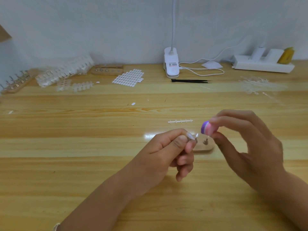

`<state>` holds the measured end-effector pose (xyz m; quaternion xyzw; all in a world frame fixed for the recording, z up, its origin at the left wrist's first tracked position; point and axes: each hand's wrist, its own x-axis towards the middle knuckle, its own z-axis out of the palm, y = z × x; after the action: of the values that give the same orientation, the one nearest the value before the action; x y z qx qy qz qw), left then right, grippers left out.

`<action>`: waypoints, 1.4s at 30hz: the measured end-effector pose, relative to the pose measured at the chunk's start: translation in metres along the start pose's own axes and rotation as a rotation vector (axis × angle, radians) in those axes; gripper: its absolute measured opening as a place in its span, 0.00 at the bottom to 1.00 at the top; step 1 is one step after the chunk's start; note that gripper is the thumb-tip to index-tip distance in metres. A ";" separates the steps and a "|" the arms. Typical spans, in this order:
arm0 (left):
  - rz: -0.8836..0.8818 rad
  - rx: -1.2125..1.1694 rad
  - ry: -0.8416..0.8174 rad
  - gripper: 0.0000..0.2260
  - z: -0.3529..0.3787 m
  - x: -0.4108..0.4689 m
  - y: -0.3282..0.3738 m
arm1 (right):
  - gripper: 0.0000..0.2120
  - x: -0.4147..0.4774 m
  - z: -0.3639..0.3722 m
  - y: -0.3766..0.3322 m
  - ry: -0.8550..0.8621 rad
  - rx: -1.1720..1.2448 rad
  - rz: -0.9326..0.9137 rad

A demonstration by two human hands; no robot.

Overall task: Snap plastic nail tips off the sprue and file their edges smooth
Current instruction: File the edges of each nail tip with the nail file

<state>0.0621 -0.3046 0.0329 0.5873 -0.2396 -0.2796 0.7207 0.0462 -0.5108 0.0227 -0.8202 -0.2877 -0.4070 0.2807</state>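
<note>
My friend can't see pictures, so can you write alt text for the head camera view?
Over a wooden table, a person's left hand pinches a clear nail tip while the right hand holds a purple and pink file block beside it. A bare sprue strip lies behind, and a white clip lamp stands by the wall.

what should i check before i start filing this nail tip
1. Nail tip firmly pinched by the left hand: ok, thumb and forefinger hold it with one end sticking out.
2. File block gripped by the right hand: ok, its purple face points toward the tip.
3. File block meeting the tip's edge: not ok, they look slightly apart.
4. Which edge is rough: cannot tell, the tip is clear and too small.
5. Sprue out of the way: ok, it lies on the table beyond the hands.
6. Wooden stand clear of the stroke: cannot tell, it sits right under the hands.
</note>
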 end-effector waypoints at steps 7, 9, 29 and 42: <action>-0.008 0.000 -0.041 0.13 0.000 -0.001 0.002 | 0.14 -0.001 0.001 0.000 -0.017 0.031 -0.050; -0.010 -0.008 -0.041 0.13 0.001 -0.001 0.001 | 0.13 -0.001 0.002 -0.008 0.019 0.043 -0.058; 0.171 0.189 0.215 0.09 -0.002 0.004 -0.009 | 0.10 -0.004 0.001 -0.003 0.033 -0.007 -0.013; 0.346 0.657 0.476 0.05 0.005 -0.001 -0.007 | 0.13 -0.006 0.008 -0.010 -0.121 0.010 -0.090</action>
<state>0.0571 -0.3086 0.0271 0.7844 -0.2380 0.0793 0.5673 0.0407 -0.4998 0.0157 -0.8282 -0.3428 -0.3674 0.2481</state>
